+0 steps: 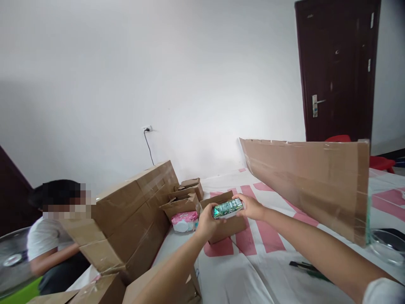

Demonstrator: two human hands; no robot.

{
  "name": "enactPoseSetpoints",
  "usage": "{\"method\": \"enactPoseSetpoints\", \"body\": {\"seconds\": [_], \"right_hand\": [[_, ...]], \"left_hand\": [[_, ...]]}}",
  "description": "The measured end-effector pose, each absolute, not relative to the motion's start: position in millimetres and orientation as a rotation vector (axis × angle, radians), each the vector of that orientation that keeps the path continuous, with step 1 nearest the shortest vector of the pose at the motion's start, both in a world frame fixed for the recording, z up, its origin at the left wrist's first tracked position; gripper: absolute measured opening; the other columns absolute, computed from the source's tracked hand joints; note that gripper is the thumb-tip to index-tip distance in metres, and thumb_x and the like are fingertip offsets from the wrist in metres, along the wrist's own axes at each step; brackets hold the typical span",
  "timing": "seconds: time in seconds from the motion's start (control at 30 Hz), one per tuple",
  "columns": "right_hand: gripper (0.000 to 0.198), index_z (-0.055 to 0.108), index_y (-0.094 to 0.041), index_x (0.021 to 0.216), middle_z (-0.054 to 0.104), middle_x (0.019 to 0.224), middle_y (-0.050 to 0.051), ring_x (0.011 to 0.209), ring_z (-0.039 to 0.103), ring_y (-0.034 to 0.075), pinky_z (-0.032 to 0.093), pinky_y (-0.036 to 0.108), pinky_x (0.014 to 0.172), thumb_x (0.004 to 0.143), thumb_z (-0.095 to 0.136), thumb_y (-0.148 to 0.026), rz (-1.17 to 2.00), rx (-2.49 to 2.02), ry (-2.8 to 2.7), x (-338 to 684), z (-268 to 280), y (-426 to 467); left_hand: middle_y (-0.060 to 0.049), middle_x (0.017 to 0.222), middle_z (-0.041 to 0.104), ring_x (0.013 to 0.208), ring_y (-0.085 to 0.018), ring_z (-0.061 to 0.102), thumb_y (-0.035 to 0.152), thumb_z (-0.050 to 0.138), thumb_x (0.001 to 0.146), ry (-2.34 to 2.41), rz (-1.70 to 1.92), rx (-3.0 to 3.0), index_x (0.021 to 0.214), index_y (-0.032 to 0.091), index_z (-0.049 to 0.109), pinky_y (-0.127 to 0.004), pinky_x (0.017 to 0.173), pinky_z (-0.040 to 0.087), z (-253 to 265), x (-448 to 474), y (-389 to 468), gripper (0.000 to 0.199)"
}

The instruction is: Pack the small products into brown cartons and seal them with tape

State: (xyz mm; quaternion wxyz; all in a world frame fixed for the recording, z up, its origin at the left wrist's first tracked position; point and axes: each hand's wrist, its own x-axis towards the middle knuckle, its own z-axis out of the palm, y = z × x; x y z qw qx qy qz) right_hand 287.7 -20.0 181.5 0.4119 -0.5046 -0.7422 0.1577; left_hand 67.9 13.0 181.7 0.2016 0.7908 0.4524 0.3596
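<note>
I have both hands out in front of me, near the middle of the frame, and between them I hold a small green packet [228, 208] level, one end in each. My left hand [207, 221] is wrapped round its left end, fingers closed on it; my right hand [252, 206] pinches the right end. The packet sits in the air just above a small open cardboard box [225, 228] that stands on the bed [268, 270], whose cover is white with pink blocks. I judge I am at the point of carrying the packet over that box; the next move calls for keeping it level and clear of the raised flaps. Just left of the box lies a pink and white pack [184, 221], and beyond it, left of centre, a stack of large taped cartons [133, 219]. A long cardboard sheet [313, 181] stands on edge to the right. A dark tool [305, 269] lies lower right. At the far left another person [50, 249] sits low, arm bent.
</note>
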Motion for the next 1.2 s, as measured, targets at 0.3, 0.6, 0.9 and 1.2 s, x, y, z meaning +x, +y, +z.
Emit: {"method": "enactPoseSetpoints", "body": {"seconds": [0.3, 0.6, 0.9, 1.2], "right_hand": [[0.049, 0.06, -0.02, 0.106, 0.065, 0.101, 0.007, 0.097, 0.056, 0.027, 0.042, 0.039, 0.086, 0.058, 0.073, -0.017, 0.25, -1.201, -2.073, 274.9, 122.1, -81.5], [0.05, 0.06, -0.019, 0.116, 0.069, 0.11, 0.01, 0.103, 0.062, 0.03, 0.049, 0.044, 0.089, 0.066, 0.062, -0.019, 0.448, -1.53, -2.058, 306.8, -8.6, -86.9], [0.052, 0.055, -0.021, 0.131, 0.065, 0.124, 0.015, 0.119, 0.058, 0.034, 0.047, 0.052, 0.102, 0.081, 0.058, -0.036, 0.059, -1.493, -2.023, 310.0, -67.4, -85.1], [0.051, 0.058, -0.019, 0.129, 0.066, 0.123, 0.014, 0.117, 0.06, 0.034, 0.051, 0.05, 0.099, 0.083, 0.057, -0.041, 0.018, -1.478, -2.005, 315.5, -81.3, -80.0]], "left_hand": [[-0.004, 0.101, 0.064, 0.092, -0.025, 0.061, 0.028, 0.081, 0.06, 1.15, 0.701, 2.497, 0.101, 0.026, 0.057, -0.036, 0.081, 0.049, 139.7, 26.7, -59.0, 0.048], [-0.015, 0.146, 0.041, 0.138, -0.035, 0.032, 0.022, 0.063, 0.079, 1.398, 0.575, 2.919, 0.135, 0.019, 0.042, -0.053, 0.112, 0.027, 164.9, 40.4, -14.3, 0.061], [-0.008, 0.119, 0.062, 0.103, -0.021, 0.062, 0.037, 0.058, 0.091, 1.562, 0.127, 2.843, 0.118, 0.017, 0.058, -0.045, 0.09, 0.052, 155.1, 54.1, 64.3, 0.033], [-0.006, 0.113, 0.065, 0.103, -0.02, 0.062, 0.036, 0.056, 0.092, 1.891, 0.367, 2.784, 0.11, 0.017, 0.062, -0.046, 0.095, 0.048, 209.8, -57.3, 76.5, 0.026]]}}
